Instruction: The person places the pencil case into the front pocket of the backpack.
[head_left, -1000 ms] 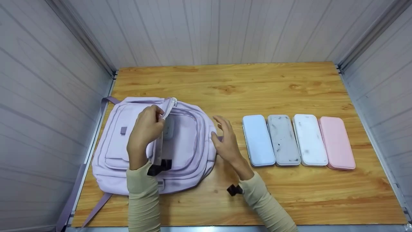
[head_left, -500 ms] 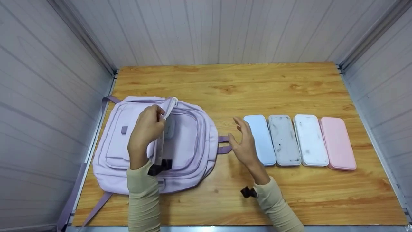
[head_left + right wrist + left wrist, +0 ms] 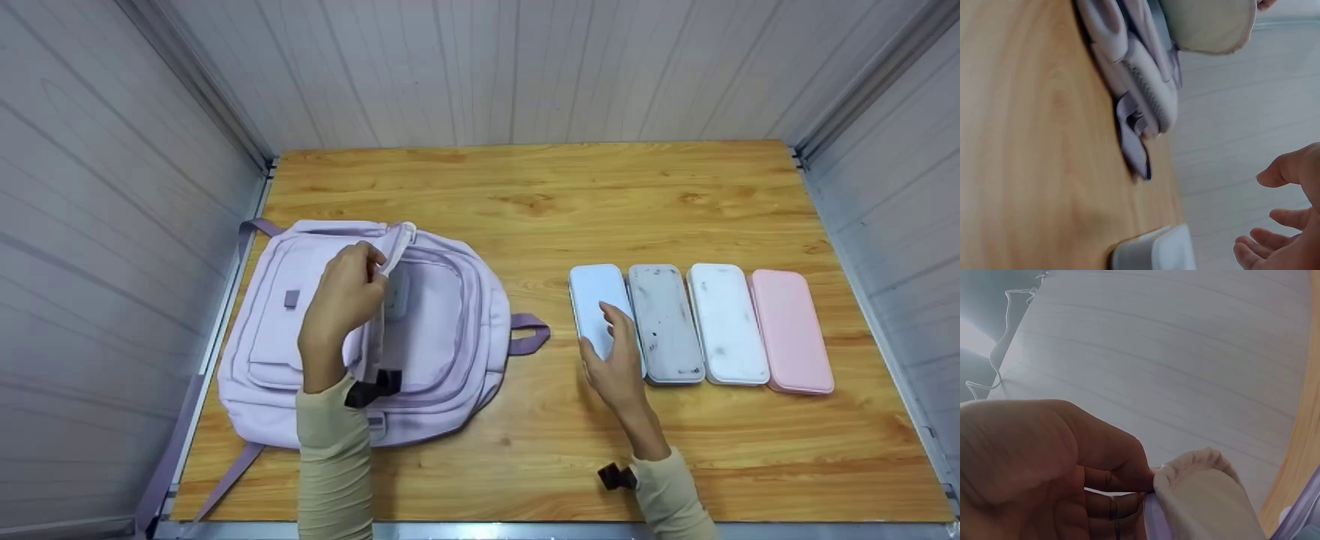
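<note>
A lilac backpack (image 3: 270,330) lies on the left of the table with its front compartment unzipped. My left hand (image 3: 343,300) pinches the edge of its flap (image 3: 1202,495) between thumb and fingers and holds it up. Inside the compartment, partly hidden by the flap, is a greyish-blue case (image 3: 396,292). My right hand (image 3: 616,367) has its fingers spread and holds nothing. In the head view it overlaps the lower part of a light blue oblong case (image 3: 596,289). The right wrist view has the right hand's thumb and fingers apart, above a case corner (image 3: 1174,250).
To the right of the light blue case stand a grey case (image 3: 664,322) with dark smudges, a white case (image 3: 727,322) and a pink case (image 3: 791,330), side by side. The backpack's purple handle loop (image 3: 531,334) points toward them. Panel walls (image 3: 480,75) enclose the wooden table.
My right hand has moved right, from beside the backpack to over the light blue case, which uncovers the handle loop. My left hand stays on the flap.
</note>
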A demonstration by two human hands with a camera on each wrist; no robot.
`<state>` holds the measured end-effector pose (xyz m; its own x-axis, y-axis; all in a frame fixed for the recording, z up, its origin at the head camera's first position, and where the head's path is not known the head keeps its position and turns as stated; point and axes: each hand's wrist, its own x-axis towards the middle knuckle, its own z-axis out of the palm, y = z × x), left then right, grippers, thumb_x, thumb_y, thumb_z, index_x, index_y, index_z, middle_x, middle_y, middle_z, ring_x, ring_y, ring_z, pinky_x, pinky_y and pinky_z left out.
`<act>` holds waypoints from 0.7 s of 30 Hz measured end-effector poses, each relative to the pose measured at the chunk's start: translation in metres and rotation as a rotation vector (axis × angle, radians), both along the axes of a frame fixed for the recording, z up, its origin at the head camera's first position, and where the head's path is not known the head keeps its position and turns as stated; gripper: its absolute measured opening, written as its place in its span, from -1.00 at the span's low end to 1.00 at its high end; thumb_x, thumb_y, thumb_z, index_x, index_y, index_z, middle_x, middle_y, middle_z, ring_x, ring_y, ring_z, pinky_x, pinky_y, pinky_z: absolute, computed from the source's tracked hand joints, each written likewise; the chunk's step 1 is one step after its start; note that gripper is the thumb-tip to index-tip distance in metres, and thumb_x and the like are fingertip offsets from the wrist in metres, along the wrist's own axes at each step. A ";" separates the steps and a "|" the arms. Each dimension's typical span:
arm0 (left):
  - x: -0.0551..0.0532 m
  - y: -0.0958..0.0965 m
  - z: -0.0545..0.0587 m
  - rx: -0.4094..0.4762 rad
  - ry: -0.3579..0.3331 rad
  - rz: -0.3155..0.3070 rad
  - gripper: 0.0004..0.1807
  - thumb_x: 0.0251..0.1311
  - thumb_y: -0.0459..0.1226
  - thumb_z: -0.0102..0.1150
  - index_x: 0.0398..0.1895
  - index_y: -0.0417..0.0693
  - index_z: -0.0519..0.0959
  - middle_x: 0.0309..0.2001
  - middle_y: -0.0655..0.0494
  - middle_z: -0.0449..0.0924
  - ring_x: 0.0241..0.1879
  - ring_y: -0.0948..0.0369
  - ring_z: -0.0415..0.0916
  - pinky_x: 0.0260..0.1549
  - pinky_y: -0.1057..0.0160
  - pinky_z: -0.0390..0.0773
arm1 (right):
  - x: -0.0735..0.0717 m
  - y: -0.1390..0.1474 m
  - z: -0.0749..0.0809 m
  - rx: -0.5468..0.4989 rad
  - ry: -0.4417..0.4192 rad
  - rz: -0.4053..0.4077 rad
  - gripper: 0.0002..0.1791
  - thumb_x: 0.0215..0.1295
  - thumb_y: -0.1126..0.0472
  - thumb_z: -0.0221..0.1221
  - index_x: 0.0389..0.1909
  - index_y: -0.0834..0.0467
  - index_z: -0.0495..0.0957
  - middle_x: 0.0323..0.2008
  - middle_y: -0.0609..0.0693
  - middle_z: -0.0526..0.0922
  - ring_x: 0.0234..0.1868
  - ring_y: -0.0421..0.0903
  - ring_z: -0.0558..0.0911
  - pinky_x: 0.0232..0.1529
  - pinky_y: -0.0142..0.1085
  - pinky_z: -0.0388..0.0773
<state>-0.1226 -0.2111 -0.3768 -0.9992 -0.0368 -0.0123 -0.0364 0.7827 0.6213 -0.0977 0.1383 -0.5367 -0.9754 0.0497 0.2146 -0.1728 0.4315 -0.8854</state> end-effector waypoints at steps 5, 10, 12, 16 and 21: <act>0.000 0.000 -0.001 0.000 0.003 -0.005 -0.73 0.12 -0.46 -0.13 -0.15 -0.36 0.50 -0.31 -0.13 0.42 -0.27 0.01 0.37 -0.20 0.06 0.37 | 0.011 0.014 -0.008 0.007 -0.102 -0.035 -0.34 0.17 0.33 0.18 0.32 0.29 0.23 0.27 0.25 0.26 0.29 0.15 0.28 0.29 -0.02 0.21; 0.001 0.000 0.000 -0.002 0.006 -0.008 -0.74 0.12 -0.47 -0.13 -0.15 -0.37 0.50 -0.31 -0.14 0.42 -0.27 0.00 0.37 -0.22 0.05 0.37 | 0.019 0.024 -0.013 0.066 -0.136 -0.091 -0.29 0.14 0.33 0.21 0.32 0.33 0.19 0.28 0.30 0.22 0.32 0.20 0.23 0.33 0.06 0.11; 0.001 0.000 0.000 -0.002 0.007 -0.008 -0.74 0.12 -0.47 -0.12 -0.16 -0.37 0.50 -0.31 -0.14 0.42 -0.28 0.00 0.36 -0.22 0.06 0.37 | 0.022 0.026 -0.016 0.098 -0.142 -0.117 -0.26 0.12 0.34 0.23 0.33 0.35 0.17 0.28 0.33 0.20 0.34 0.23 0.19 0.35 0.09 0.07; 0.000 0.001 0.000 0.000 0.004 -0.006 -0.74 0.13 -0.46 -0.11 -0.16 -0.37 0.50 -0.32 -0.13 0.41 -0.28 0.01 0.37 -0.23 0.07 0.37 | 0.028 0.026 -0.021 0.154 -0.175 -0.153 -0.22 0.10 0.31 0.25 0.34 0.37 0.14 0.28 0.37 0.18 0.35 0.26 0.15 0.35 0.11 0.05; 0.001 0.000 0.000 0.004 -0.001 -0.003 -0.74 0.13 -0.46 -0.11 -0.16 -0.37 0.50 -0.32 -0.12 0.41 -0.28 0.01 0.37 -0.24 0.07 0.38 | 0.032 0.020 -0.025 0.177 -0.217 -0.151 -0.20 0.11 0.25 0.27 0.35 0.35 0.13 0.31 0.38 0.12 0.36 0.28 0.12 0.35 0.13 0.05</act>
<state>-0.1218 -0.2107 -0.3770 -0.9993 -0.0340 -0.0135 -0.0350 0.7802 0.6246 -0.0658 0.1587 -0.5619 -0.9839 0.1777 0.0208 0.0894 0.5888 -0.8033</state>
